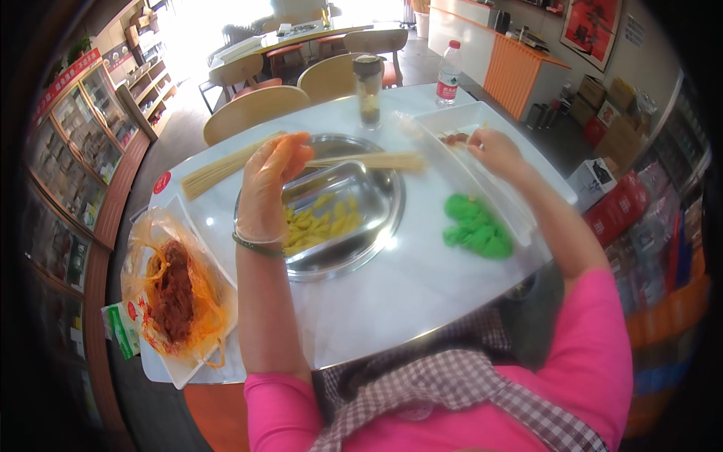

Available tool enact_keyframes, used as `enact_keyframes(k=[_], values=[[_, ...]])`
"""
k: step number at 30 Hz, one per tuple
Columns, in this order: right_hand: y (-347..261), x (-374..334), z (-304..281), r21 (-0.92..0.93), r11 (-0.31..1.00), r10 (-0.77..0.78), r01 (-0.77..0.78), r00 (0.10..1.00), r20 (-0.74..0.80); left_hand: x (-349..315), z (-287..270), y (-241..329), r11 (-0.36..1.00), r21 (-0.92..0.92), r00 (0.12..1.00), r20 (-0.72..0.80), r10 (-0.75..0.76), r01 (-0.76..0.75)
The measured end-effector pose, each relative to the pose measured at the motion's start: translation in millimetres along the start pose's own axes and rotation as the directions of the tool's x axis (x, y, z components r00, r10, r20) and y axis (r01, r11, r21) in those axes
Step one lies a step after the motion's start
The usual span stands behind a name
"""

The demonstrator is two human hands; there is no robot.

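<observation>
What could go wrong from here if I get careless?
The left hand has orange-tinted fingers, which might smear whatever they brush. Thin sticks extending over the rim of the round metal tray could slide if bumped. The red-capped bottle near the table's far edge might topple.

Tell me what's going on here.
The person's right hand is over the white tray, fingers bunched beside reddish-brown pieces; any grip is unclear. The left hand is raised by the steel pan of yellow-green pieces. Bamboo skewers lie beyond it, and an open plastic bag of dark red food sits at left.
</observation>
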State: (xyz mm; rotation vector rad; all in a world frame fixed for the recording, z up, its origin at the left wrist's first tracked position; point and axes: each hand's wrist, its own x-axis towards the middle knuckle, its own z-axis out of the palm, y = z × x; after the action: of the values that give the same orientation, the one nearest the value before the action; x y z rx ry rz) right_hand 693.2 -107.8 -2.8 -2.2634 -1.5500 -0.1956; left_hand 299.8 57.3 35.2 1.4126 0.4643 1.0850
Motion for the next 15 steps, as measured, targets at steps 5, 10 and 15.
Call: enact_keyframes(k=[5,10,15], values=[[-103.6,-89.5,-28.6,-0.103,0.983,-0.131,0.151,0.976,0.174,-2.5,-11.1,-2.3,0.997,-0.049,0.997,0.041,0.060,-0.057],[-108.5,-133.1,18.6,-0.247,0.962,-0.050,0.115,0.966,0.253,-1.1,-16.5,6.6,0.989,-0.073,0.992,0.003,0.126,-0.125],[-133.3,-125.3,18.8,-0.006,0.982,-0.186,0.188,0.975,0.121,-1.6,-21.4,13.0,0.981,-0.119,0.988,-0.018,0.153,-0.154]])
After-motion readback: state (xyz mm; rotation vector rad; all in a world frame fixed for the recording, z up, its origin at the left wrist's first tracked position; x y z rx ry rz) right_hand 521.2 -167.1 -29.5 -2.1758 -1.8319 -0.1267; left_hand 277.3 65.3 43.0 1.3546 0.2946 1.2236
